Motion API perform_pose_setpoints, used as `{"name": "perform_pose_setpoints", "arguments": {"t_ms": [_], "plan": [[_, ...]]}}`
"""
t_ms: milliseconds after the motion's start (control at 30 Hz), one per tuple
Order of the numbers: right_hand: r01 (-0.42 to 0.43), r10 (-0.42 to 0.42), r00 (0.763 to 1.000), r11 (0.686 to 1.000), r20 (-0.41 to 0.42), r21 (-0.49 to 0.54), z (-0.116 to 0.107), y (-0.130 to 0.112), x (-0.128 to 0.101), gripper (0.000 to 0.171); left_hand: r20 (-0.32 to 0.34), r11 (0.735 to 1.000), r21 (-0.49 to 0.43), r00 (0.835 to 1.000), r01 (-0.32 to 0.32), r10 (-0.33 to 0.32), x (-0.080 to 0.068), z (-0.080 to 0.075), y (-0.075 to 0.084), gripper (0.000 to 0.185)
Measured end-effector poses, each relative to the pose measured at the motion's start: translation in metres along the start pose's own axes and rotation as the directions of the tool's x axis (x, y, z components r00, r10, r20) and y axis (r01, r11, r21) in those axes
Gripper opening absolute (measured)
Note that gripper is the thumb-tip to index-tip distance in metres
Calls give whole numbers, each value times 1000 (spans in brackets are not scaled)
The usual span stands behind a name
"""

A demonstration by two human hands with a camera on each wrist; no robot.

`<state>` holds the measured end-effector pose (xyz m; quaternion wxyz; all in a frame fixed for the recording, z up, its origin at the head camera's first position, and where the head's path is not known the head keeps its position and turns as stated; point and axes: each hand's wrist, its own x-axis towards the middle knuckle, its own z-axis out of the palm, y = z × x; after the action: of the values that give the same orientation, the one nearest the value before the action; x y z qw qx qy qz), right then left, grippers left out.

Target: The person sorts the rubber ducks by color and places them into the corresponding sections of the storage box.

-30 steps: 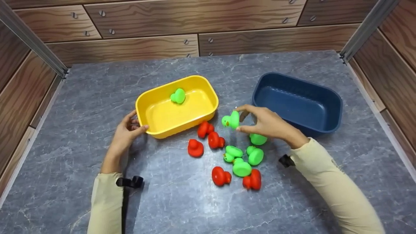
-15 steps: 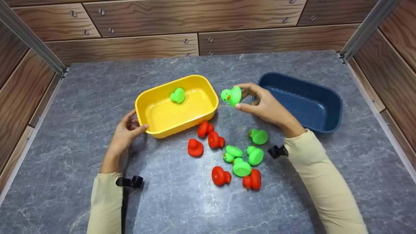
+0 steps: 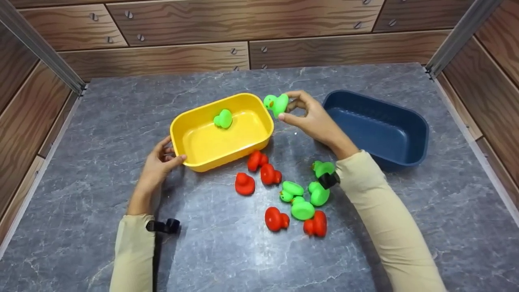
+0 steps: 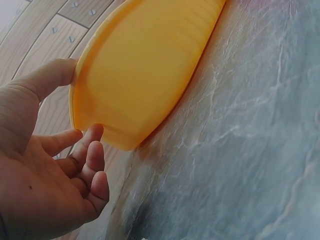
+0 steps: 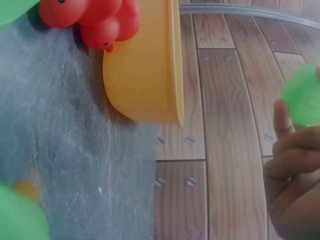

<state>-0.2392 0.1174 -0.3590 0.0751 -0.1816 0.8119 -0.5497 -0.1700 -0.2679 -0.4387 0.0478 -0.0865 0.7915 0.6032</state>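
My right hand (image 3: 302, 111) pinches a green rubber duck (image 3: 276, 104) in the air at the far right corner of the yellow tub (image 3: 221, 154); the duck (image 5: 303, 95) shows blurred in the right wrist view. Another green duck (image 3: 223, 119) lies inside the tub. My left hand (image 3: 162, 162) grips the tub's near left rim (image 4: 77, 95), thumb over the edge. Between my arms, several red ducks (image 3: 265, 174) and green ducks (image 3: 302, 209) lie loose on the grey table.
A dark blue tub (image 3: 409, 160) stands to the right of my right hand, with nothing seen inside. Wooden panelled walls (image 3: 243, 24) close in the grey marbled table (image 3: 101, 121) at the back and both sides.
My right hand has lifted the green duck from the pile and carried it up and left, to the yellow tub's far right corner. The left hand has stayed on the rim.
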Motion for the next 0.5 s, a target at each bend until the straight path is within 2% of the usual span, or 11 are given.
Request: {"name": "perform_pose_setpoints", "arguments": {"t_ms": [100, 267, 500], "plan": [[-15, 15, 1000, 1000, -2, -16, 4, 1, 6, 56, 5, 1000, 8, 1000, -17, 17, 0, 0, -1, 78], [-37, 39, 998, 998, 40, -46, 14, 2, 14, 57, 2, 1000, 11, 1000, 5, -5, -1, -2, -3, 78], [-72, 77, 996, 991, 45, -109, 20, -6, 25, 59, 2, 1000, 16, 1000, -1, 1, 1, 0, 0, 78]]}}
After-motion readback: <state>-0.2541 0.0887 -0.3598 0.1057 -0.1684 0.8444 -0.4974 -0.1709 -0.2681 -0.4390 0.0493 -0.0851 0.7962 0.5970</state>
